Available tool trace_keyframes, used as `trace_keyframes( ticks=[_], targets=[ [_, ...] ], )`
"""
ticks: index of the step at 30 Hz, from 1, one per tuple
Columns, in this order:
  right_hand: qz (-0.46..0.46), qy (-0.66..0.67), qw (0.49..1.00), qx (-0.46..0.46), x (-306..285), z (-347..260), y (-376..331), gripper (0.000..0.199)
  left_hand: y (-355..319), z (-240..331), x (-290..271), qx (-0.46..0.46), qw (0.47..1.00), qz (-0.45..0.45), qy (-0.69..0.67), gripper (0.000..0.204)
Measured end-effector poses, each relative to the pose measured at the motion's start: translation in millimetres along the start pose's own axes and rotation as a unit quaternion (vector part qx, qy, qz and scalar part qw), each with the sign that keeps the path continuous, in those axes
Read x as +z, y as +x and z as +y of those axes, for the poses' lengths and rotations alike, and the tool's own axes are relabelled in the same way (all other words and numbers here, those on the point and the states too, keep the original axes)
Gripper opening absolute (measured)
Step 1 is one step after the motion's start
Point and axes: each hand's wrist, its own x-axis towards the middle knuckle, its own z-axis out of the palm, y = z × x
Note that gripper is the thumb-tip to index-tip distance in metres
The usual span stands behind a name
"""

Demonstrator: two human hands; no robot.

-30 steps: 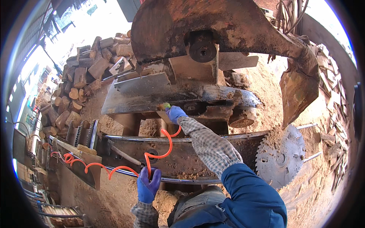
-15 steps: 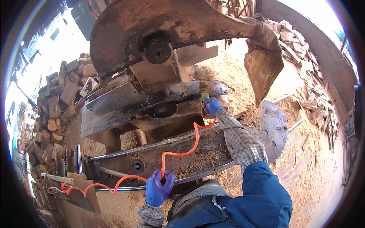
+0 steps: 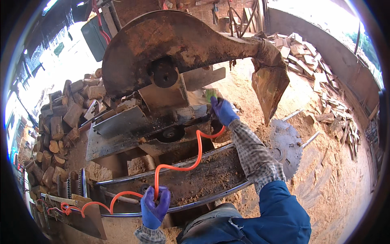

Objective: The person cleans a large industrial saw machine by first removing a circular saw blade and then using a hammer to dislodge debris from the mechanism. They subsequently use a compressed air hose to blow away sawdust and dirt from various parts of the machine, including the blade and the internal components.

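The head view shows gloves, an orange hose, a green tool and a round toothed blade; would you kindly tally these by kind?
Gloves, left and right: 2
Orange hose: 1
Green tool: 1
Round toothed blade: 1
Total: 5

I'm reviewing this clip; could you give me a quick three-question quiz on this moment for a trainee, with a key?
1. Multiple choice: what does the person's left hand hold?
A) a log
B) the orange hose
C) a metal bar

2. True or false: the toothed disc lies to the left of both hands.

3. Fill in the blank: the visible end of the tool in the right hand is coloured ____.

Key
1: B
2: False; it lies to the right of both.
3: green
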Motion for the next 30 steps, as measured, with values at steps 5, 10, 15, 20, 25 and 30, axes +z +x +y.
trace_keyframes(
  ticks=[5,10,15,20,25,30],
  targets=[
    [0.031,-0.011,0.998,-0.046,-5,-101,-6,0.055,-4,30,-28,0.073,0.997,0.008,-0.020,0.013],
    [0.026,-0.093,0.992,-0.084,32,-124,35,0.053,-10,39,-56,0.129,0.992,-0.001,0.004,0.019],
    [-0.119,-0.045,0.992,-0.002,94,-181,13,0.055,-25,34,-90,0.179,0.982,0.041,0.030,0.024],
    [-0.030,-0.070,0.997,-0.022,104,-180,30,0.053,-36,24,-105,0.178,0.983,0.036,0.037,0.028],
    [0.010,-0.034,0.999,0.012,90,-182,32,0.054,-40,25,-109,0.162,0.985,0.011,0.055,0.032],
    [0.016,-0.122,0.992,-0.028,69,-180,30,0.057,-45,40,-109,0.265,0.959,0.012,0.102,0.034]
  ],
)
